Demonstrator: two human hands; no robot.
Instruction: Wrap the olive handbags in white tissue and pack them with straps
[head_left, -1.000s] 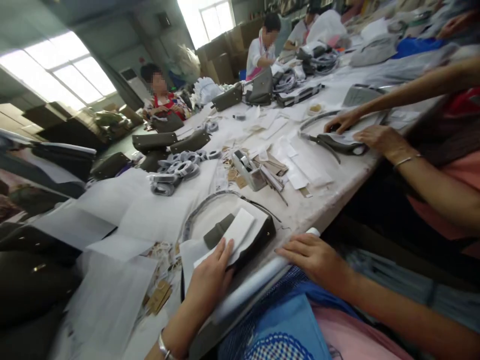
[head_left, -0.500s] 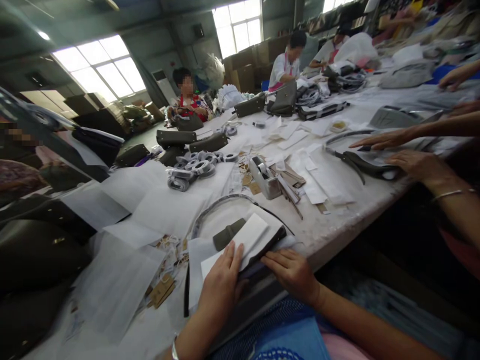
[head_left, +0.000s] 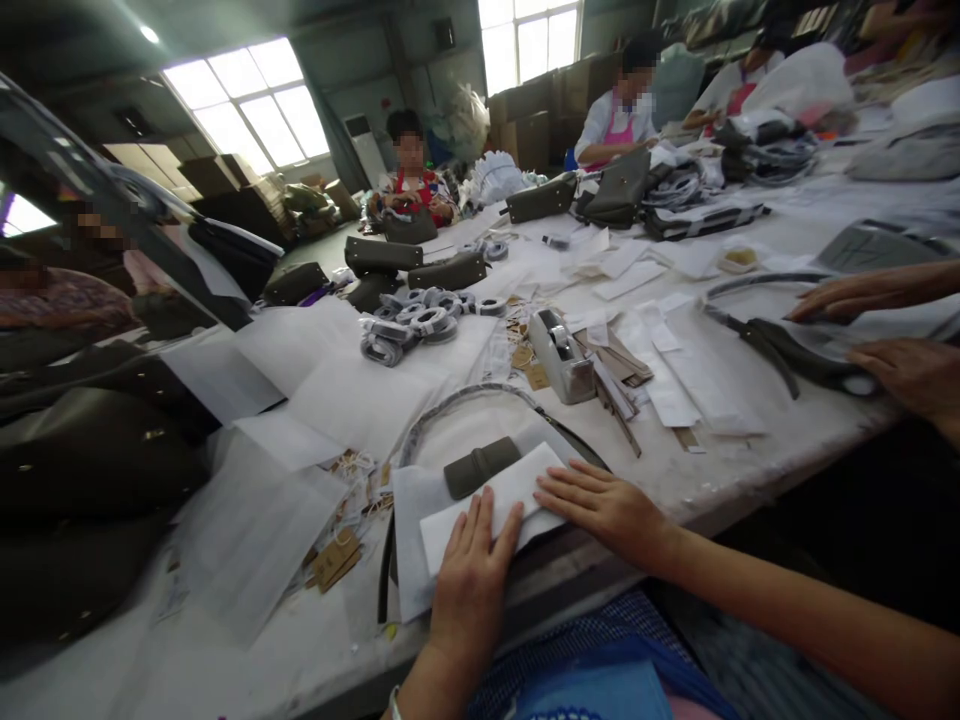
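A folded white paper sheet [head_left: 517, 485] lies across a dark olive bag piece [head_left: 480, 466] at the table's near edge. My left hand [head_left: 480, 555] rests on the sheet's left part, fingers stretched out. On its right end lies my right hand [head_left: 600, 505], palm down with the fingers extended. Beneath both is a larger white sheet [head_left: 412, 500]. Behind the bag piece curves a wrapped strap [head_left: 465, 395], running down into a dark end on the right.
A tape dispenser [head_left: 561, 355] stands beyond my hands, near rolled wrapped straps [head_left: 427, 322] and loose tags [head_left: 335, 560]. Thin white sheets [head_left: 247, 530] spread to the left, beside dark bags [head_left: 90, 480]. At right, a co-worker's hands [head_left: 900, 365] rest by another strap [head_left: 776, 350].
My right hand has moved from the bag's front edge up onto the white sheet, which now lies flatter over the edge. The whole view has shifted slightly.
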